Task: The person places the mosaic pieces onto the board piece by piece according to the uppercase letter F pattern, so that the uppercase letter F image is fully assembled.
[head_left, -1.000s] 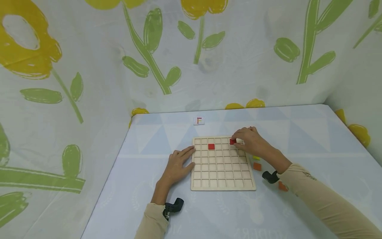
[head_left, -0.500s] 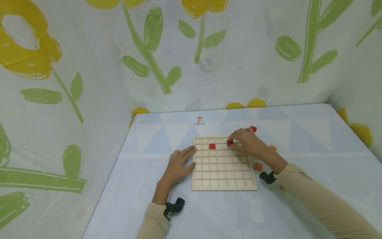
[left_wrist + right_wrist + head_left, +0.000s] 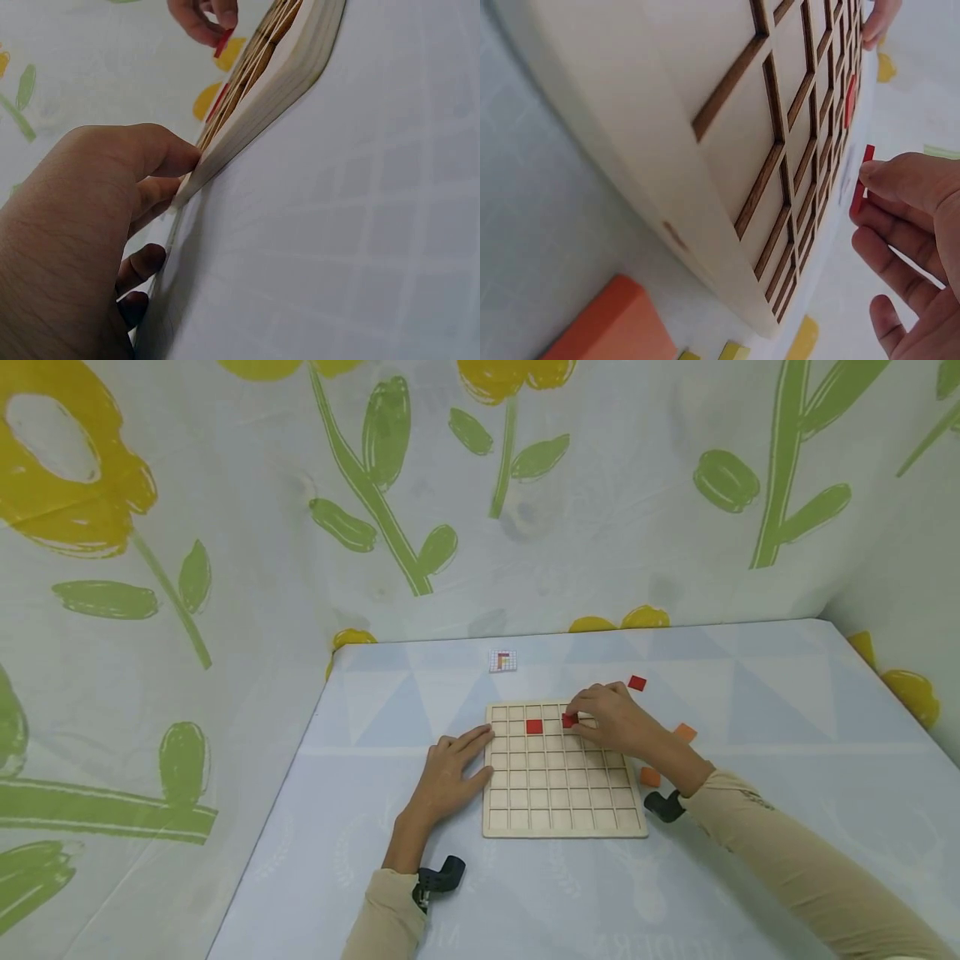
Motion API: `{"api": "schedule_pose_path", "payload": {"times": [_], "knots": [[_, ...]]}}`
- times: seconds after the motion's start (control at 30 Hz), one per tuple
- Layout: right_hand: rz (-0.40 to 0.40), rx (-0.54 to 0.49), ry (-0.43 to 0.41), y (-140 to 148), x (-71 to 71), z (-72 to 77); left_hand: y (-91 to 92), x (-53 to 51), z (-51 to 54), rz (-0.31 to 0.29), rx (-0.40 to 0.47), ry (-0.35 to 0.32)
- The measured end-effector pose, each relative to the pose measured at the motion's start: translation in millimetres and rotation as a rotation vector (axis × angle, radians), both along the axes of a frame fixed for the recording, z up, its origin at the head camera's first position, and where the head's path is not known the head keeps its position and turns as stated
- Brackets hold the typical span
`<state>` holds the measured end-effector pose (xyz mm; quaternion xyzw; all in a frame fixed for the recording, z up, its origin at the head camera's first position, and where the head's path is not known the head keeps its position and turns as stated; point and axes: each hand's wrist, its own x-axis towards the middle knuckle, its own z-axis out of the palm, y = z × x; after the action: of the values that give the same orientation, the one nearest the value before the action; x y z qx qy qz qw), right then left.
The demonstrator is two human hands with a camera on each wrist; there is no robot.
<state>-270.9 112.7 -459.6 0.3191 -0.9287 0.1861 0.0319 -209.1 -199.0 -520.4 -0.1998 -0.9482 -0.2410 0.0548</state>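
A wooden grid board lies flat on the table, with one red tile in a cell of its upper part. My right hand is over the board's upper right area and pinches another red tile between thumb and fingers. In the right wrist view that tile is held on edge, apart from the grid. My left hand rests at the board's left side, fingers fairly straight. Its thumb and fingertips touch the board's rim in the left wrist view.
A small card with a coloured grid pattern lies behind the board. To the right are a loose red tile and orange tiles. Yellow pieces show near the board's edge in the right wrist view.
My right hand has moved left across the board's upper part with the red tile, nearer the placed one. A loose red tile behind it has come into full view. My left hand stays put.
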Motion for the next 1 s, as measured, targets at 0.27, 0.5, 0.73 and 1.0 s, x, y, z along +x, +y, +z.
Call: {"api": "schedule_pose_path", "payload": {"times": [0.27,0.5,0.73,1.0], "knots": [[0.021,0.009,-0.002,-9,-1.6,-2.7,-0.4,0.1,-1.2,-0.004,0.000,0.006],[0.024,0.013,0.016,-15,-3.3,-3.9,0.7,0.7,1.7,0.002,0.014,-0.017],[0.033,0.023,0.054,-20,-3.6,-7.8,0.7,1.3,3.5,0.002,0.019,-0.024],[0.064,0.005,0.071,-22,-5.0,-9.8,1.1,1.1,3.4,0.007,0.010,-0.020]]}}
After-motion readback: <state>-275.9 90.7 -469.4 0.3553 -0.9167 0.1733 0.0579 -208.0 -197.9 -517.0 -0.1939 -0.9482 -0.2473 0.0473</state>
